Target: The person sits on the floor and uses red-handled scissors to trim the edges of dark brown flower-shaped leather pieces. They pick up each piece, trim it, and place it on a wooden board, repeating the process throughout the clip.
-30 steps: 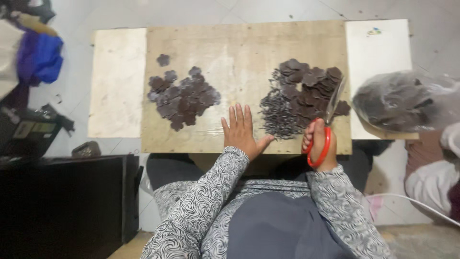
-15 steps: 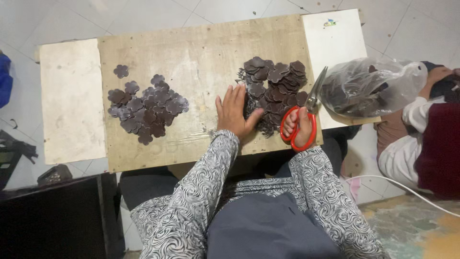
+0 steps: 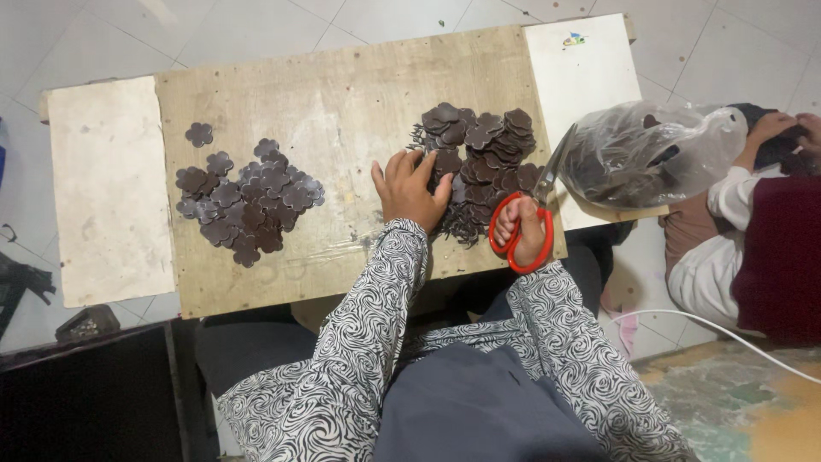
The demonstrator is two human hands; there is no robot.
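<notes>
Leftward-shifted plywood board [image 3: 342, 94] on pale tiles [image 3: 256, 26]; right hand [image 3: 523, 231] grips scissors [image 3: 534, 210].

Long sleeves in black-and-white swirl print, dark grey garment over lap, bare fingers [image 3: 402, 167]

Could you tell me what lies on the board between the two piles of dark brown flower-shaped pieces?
In the head view, bare plywood board separates the left pile from the right pile; only the left hand sits there, against the right pile's edge.
</notes>
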